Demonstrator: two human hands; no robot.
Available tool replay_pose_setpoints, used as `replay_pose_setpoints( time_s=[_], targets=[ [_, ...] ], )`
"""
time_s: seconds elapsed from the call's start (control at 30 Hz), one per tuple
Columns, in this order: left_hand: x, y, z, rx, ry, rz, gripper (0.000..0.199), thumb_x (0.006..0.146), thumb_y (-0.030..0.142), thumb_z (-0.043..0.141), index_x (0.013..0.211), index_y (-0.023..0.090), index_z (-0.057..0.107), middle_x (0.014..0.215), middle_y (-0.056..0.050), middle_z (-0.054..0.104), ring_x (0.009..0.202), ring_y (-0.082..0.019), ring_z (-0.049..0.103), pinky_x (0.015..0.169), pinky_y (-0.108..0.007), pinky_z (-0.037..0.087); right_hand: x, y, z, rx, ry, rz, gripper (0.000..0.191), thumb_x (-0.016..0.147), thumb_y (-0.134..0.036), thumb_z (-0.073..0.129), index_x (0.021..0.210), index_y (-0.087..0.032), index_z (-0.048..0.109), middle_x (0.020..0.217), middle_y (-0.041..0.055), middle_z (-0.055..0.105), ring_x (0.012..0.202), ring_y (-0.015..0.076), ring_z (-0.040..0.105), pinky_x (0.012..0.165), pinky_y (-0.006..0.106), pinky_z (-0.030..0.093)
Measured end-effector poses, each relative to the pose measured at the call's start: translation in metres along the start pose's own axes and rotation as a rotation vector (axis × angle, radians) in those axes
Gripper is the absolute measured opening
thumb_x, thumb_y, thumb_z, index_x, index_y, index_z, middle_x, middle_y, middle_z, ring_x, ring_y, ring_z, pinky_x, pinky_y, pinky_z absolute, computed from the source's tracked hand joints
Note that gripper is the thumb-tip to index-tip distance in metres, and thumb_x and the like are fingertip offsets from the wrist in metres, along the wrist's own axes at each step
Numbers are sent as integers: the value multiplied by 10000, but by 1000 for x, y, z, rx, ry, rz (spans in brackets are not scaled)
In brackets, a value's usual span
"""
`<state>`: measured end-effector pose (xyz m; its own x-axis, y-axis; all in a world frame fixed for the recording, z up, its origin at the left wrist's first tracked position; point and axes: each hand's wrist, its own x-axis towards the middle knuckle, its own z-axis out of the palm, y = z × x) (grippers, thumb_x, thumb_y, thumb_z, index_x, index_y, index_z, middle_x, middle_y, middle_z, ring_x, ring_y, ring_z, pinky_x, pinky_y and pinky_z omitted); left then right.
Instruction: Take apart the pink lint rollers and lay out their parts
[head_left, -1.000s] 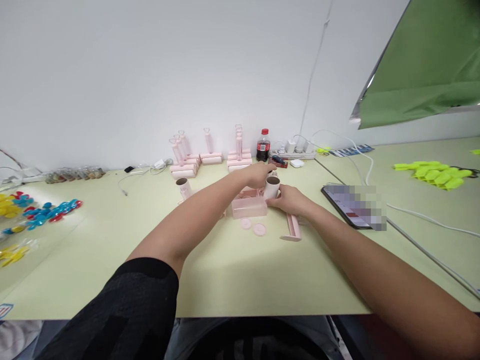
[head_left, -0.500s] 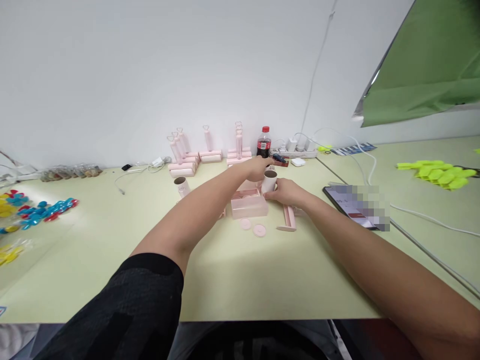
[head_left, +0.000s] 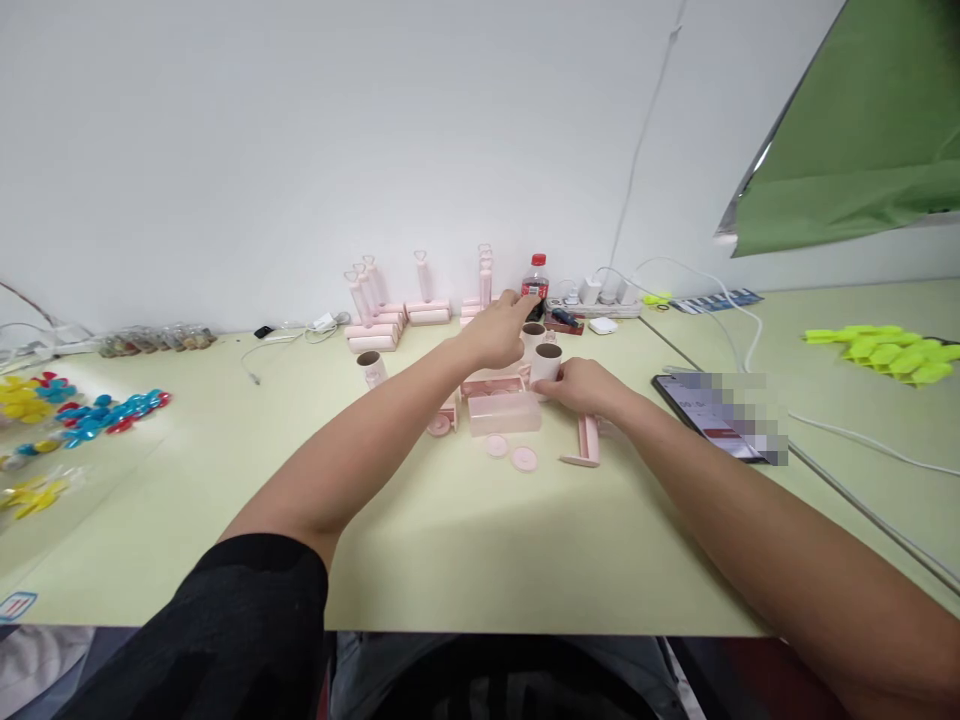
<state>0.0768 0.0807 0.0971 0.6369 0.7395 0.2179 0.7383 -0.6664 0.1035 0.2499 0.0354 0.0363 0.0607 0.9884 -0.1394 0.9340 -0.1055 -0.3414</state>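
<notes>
My right hand point(head_left: 576, 386) grips a white hollow roll point(head_left: 547, 364), brown inside, from its right side. A second such roll point(head_left: 533, 332) stands just behind it. My left hand point(head_left: 498, 332) is over the left side of that rear roll, fingers stretched out and apart with nothing seen in them. Below the hands lies a pink open-topped box with a translucent front point(head_left: 505, 412). Two pink discs, a left one point(head_left: 496, 446) and a right one point(head_left: 524, 459), lie before it. A pink bracket-shaped part point(head_left: 588, 441) is right of the box.
Pink heart-topped rollers point(head_left: 367, 300) stand in groups along the wall. Near them are a cola bottle point(head_left: 537, 283) and a power strip point(head_left: 600, 308). Another roll point(head_left: 371, 367) stands left of my left arm. A phone point(head_left: 712, 415) lies at right, colourful plastic pieces point(head_left: 105, 415) at left.
My left hand has drawn back slightly to the left, its fingers now spread, and the rear roll shows. My right hand stays on the front roll. The view has shifted slightly.
</notes>
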Motion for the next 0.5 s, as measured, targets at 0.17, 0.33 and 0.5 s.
replay_pose_setpoints(
  time_s=[0.17, 0.33, 0.5],
  targets=[
    [-58, 23, 3, 50, 37, -6, 397, 854, 158, 442, 1240, 165, 535, 1218, -113, 563, 1091, -254, 551, 913, -366, 453, -15, 9, -1, 24, -24, 1, 367, 777, -537, 590, 737, -176, 647, 807, 113, 704, 681, 231, 640, 537, 290, 395],
    [-127, 73, 40, 128, -133, 221, 259, 795, 156, 503, 1029, 159, 613, 1065, -115, 607, 922, -264, 555, 780, -385, 457, -22, 16, -2, 18, -44, -18, 374, 782, -543, 575, 692, -185, 636, 760, 92, 691, 677, 226, 630, 550, 293, 396],
    [-141, 81, 62, 189, -191, 137, 256, 806, 116, 463, 1002, 138, 625, 1017, -133, 603, 933, -284, 547, 739, -396, 448, -42, 19, -4, -46, -123, -29, 348, 784, -493, 568, 599, -198, 577, 650, 60, 648, 601, 196, 578, 514, 289, 351]
  ],
)
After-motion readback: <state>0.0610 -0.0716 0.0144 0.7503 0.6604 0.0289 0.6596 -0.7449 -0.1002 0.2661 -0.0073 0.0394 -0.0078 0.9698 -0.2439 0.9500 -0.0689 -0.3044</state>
